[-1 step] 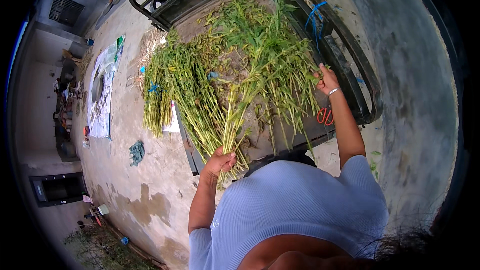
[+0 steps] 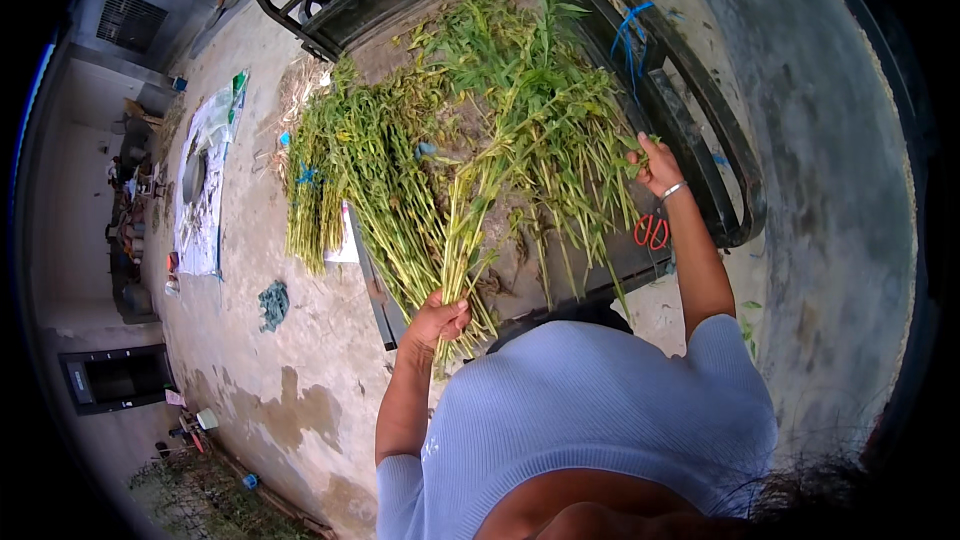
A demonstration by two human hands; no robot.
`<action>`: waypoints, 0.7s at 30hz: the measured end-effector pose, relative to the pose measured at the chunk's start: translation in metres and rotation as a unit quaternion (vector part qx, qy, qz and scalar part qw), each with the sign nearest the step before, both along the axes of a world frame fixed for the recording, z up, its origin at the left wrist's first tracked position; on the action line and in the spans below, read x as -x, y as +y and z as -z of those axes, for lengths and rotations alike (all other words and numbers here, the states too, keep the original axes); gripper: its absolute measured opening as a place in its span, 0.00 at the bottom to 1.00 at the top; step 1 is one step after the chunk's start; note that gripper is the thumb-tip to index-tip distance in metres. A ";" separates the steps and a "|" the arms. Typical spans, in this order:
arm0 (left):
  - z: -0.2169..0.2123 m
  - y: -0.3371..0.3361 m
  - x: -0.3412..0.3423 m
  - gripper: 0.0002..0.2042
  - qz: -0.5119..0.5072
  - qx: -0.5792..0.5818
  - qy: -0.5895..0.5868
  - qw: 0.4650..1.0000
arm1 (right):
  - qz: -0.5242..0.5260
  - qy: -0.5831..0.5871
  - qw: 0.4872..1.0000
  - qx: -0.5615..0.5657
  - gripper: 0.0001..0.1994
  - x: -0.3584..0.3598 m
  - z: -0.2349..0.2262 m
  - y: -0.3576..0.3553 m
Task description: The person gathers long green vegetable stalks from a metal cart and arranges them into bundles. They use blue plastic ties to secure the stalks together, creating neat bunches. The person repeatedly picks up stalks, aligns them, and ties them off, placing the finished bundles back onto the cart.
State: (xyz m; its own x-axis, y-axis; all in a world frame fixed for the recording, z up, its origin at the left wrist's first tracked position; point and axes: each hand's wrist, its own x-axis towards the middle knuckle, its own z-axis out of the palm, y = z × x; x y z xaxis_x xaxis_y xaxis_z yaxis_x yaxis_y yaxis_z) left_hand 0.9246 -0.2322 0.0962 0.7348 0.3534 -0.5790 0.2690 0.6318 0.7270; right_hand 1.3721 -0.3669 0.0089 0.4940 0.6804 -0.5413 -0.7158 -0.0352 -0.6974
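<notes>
Left hand (image 2: 437, 323) clenched on green stalks (image 2: 470, 210), right hand (image 2: 655, 165) grabbing leaves by cart rim (image 2: 735, 170), same as before.

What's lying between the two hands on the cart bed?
In the head view, long green plant stalks fan across the dark cart bed between the left hand, gripping their cut ends, and the right hand.

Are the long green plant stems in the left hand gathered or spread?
Gathered at the cut ends: the left hand grips the green stems, which fan out above.
</notes>
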 end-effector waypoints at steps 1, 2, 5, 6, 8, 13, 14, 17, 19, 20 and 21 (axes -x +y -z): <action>0.009 0.002 0.001 0.05 -0.007 0.024 -0.045 0.999 | -0.062 -0.023 0.997 -0.026 0.09 0.012 -0.003 -0.016; 0.015 0.005 -0.002 0.05 -0.007 0.044 -0.066 0.997 | -0.066 -0.027 0.997 -0.006 0.08 0.039 -0.011 -0.018; 0.033 0.009 -0.006 0.05 -0.021 0.101 -0.117 0.988 | -0.258 -0.056 0.963 -0.059 0.13 0.108 -0.017 -0.014; 0.036 0.008 -0.006 0.05 -0.034 0.119 -0.125 0.985 | -0.279 -0.073 0.956 -0.061 0.20 0.127 -0.021 -0.007; 0.028 -0.003 -0.015 0.04 -0.063 0.122 -0.107 0.985 | -0.213 -0.088 0.967 -0.106 0.25 0.154 -0.039 0.015; 0.017 -0.007 -0.021 0.06 -0.074 0.135 -0.065 0.986 | -0.287 -0.204 0.935 -0.048 0.21 0.168 -0.027 0.074; 0.020 -0.005 -0.019 0.05 -0.069 0.145 -0.073 0.984 | -0.303 -0.243 0.921 0.000 0.18 0.165 -0.021 0.083; 0.012 -0.004 -0.007 0.04 -0.053 0.120 -0.069 0.989 | -0.155 -0.144 0.977 0.035 0.13 0.148 0.015 0.082; 0.021 -0.004 0.010 0.04 -0.019 0.084 -0.090 0.992 | -0.097 -0.076 0.990 0.068 0.17 0.119 0.060 0.041; 0.022 -0.003 0.015 0.04 -0.010 0.074 -0.102 0.992 | -0.112 -0.122 0.975 0.149 0.17 0.112 0.075 0.013; 0.010 -0.006 0.016 0.04 -0.017 0.058 -0.073 0.995 | -0.163 -0.121 0.966 0.160 0.16 0.106 0.086 -0.023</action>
